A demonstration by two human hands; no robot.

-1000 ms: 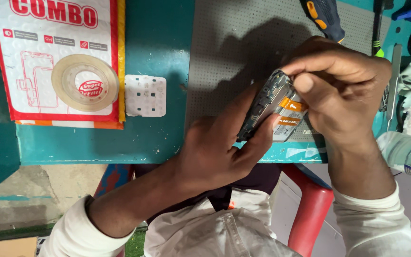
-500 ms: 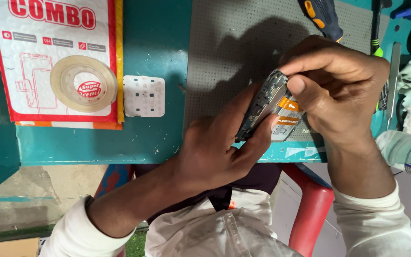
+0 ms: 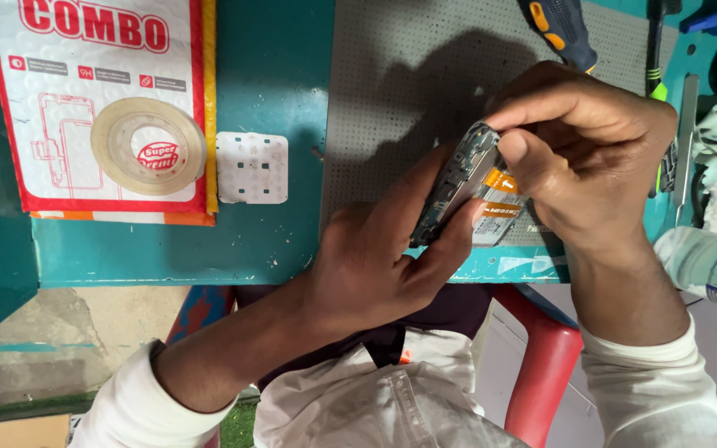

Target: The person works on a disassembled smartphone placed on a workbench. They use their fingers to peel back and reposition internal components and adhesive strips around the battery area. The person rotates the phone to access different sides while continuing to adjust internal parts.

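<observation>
My left hand grips a small opened phone body from below, holding it on edge above the grey mat. My right hand curls over the phone's upper end, thumb and fingertips pressed on it. An orange and white battery-like part shows between the phone and my right palm. What my right fingertips pinch is hidden.
A roll of clear tape lies on a red-bordered padded packet. Beside it is a white keypad sheet on the teal bench. A blue and orange screwdriver and other tools lie far right. A red chair is below.
</observation>
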